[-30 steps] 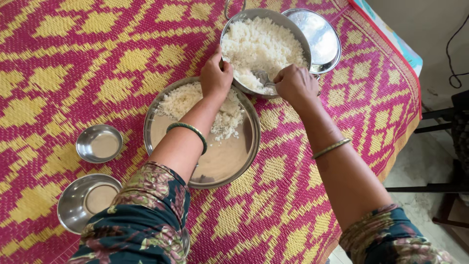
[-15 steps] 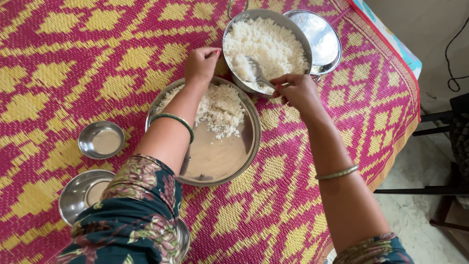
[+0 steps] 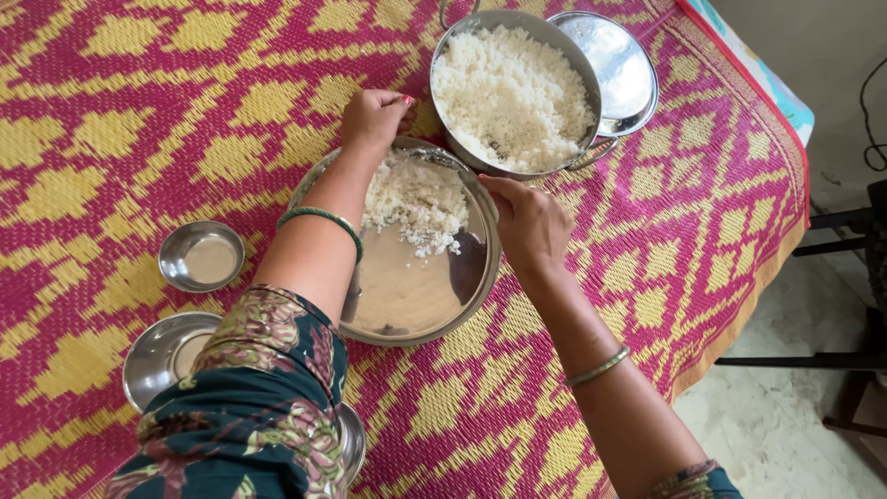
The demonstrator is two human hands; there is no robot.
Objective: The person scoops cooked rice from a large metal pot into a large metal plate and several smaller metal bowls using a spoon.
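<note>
At frame centre, the left hand [image 3: 372, 117] grips the far rim of the steel plate [image 3: 407, 296] of rice [image 3: 416, 199]. The right hand [image 3: 528, 222] curls at its right rim; what it grasps is hidden. The rice pot [image 3: 513, 92] sits above.

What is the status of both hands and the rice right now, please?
Left hand on plate far rim. Right hand at near rim, grip unclear. Rice heaped on plate; pot alongside.

Rice pot [image 3: 514, 92] tight against plate [image 3: 407, 296]
</note>
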